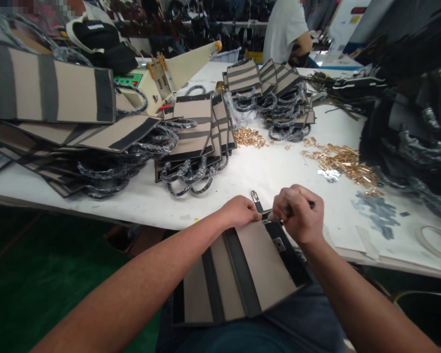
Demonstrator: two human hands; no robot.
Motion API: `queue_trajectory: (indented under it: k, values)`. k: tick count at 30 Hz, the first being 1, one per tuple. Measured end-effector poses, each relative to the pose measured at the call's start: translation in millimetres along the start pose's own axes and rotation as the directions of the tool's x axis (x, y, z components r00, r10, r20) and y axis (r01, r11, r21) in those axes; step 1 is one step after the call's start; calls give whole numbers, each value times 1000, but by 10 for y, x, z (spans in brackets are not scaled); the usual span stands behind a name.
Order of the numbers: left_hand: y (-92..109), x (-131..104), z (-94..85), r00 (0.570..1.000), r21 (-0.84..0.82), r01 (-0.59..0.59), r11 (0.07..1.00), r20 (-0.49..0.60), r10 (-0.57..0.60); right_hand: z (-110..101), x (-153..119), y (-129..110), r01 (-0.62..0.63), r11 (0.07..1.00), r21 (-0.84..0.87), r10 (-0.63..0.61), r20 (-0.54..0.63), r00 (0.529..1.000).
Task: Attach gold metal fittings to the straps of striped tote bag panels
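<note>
A beige bag panel with black bands lies tilted across my lap, against the table's edge. My left hand pinches its far edge. Close by on the right, my right hand is a closed fist around a slim tool with a dark end; the fist hides most of it, so its kind is unclear. The tool's front meets the panel's far corner beside my left fingertips. From that corner a short black strap with a metal buckle sticks out onto the table. A small square metal plate sits on the panel's right black band.
Stacked panels with plastic-wrapped handles cover the table's left and back. Gold-coloured metal pieces lie in heaps, near grey scraps and a tape roll. Black bags crowd the right. A person is at the back.
</note>
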State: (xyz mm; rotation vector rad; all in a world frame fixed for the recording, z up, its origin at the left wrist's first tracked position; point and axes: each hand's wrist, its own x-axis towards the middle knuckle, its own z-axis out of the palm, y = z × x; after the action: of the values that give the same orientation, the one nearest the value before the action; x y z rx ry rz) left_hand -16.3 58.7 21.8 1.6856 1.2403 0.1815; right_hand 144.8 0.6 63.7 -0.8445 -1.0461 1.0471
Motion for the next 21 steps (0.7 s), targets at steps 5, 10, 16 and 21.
queue_trajectory:
  k: [5,10,16,21]
  values:
    - [7,9,10,1000,59,-7,998,-30,9,-28,-31,43,20,1000,16,-20,-13,1000]
    - [142,-290,119,984,182,-34,983,-165,65,-64,-72,175,-26,998,-53,26,12,1000]
    - [99,-1042,648,789,559,-327,762,-283,546,-88,-47,132,-31,998,-63,33,41,999]
    - [-20,-1232,954,822,604,-418,679,-67,566,-77,-50,121,-45,997,-58,47,47,998]
